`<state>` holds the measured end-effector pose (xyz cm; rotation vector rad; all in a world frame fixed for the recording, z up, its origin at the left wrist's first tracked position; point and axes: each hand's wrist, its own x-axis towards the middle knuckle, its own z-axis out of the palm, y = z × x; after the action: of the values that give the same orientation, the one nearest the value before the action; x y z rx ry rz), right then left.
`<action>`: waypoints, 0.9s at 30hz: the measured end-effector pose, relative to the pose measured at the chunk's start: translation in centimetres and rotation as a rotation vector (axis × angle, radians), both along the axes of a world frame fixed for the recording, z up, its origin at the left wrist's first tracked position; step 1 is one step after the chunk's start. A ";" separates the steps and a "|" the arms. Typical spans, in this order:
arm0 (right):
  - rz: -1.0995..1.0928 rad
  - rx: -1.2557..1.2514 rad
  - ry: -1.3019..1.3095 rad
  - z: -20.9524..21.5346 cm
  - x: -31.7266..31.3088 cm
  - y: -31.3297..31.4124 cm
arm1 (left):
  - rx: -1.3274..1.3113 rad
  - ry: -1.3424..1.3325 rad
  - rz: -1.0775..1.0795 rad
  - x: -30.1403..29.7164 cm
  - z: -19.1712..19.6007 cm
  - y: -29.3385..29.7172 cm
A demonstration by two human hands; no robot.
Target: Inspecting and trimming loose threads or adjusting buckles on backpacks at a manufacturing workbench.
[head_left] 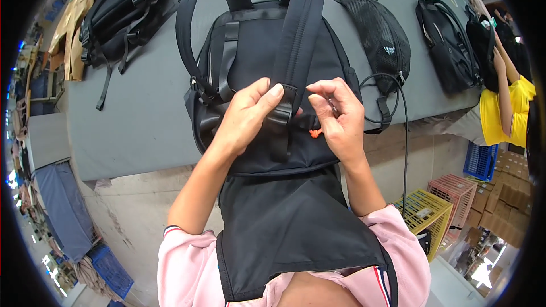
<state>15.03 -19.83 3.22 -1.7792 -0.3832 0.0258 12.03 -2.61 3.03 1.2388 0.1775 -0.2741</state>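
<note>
A black backpack (pixel 256 45) lies on the grey table in front of me, its shoulder straps facing up. My left hand (pixel 245 115) is closed on the lower end of the right-hand shoulder strap (pixel 297 40), its thumb beside a black buckle (pixel 289 92). Webbing (pixel 280 136) hangs from that buckle over the pack. Just right of the buckle, apart from it, my right hand (pixel 343 118) has its fingers curled toward the thumb. Something small and dark shows inside that curl, too little to name. A small orange piece (pixel 315 133) sits beside the right hand's lower edge.
The grey table (pixel 136 136) also bears another black bag (pixel 128 11) with brown paper (pixel 77 23), a mesh-fronted black pouch (pixel 378 34) with a dark cable (pixel 405 136), and a small black backpack (pixel 446 45). Beyond, a yellow-shirted person (pixel 503 108) works. Yellow (pixel 426 213) and pink crates (pixel 455 190) stand below.
</note>
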 end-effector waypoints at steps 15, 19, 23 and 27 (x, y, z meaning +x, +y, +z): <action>0.068 0.498 0.368 2.3 -0.7 -0.8 | 0.565 -0.260 0.055 -1.6 -1.0 -1.7; -0.062 0.485 0.275 1.8 -1.1 -1.3 | 0.508 -0.217 0.080 -2.0 -0.8 -2.0; -0.145 -0.023 -0.079 -0.9 -2.2 -3.0 | 0.219 -0.112 0.033 -2.1 -0.4 -1.8; -0.124 -0.167 -0.196 -0.9 -3.5 -3.5 | 0.179 -0.095 0.036 -2.4 0.0 -2.1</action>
<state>11.48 -23.31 2.29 -1.9745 -0.4201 -0.2108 9.65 -4.75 3.02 1.4219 0.1445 -0.1697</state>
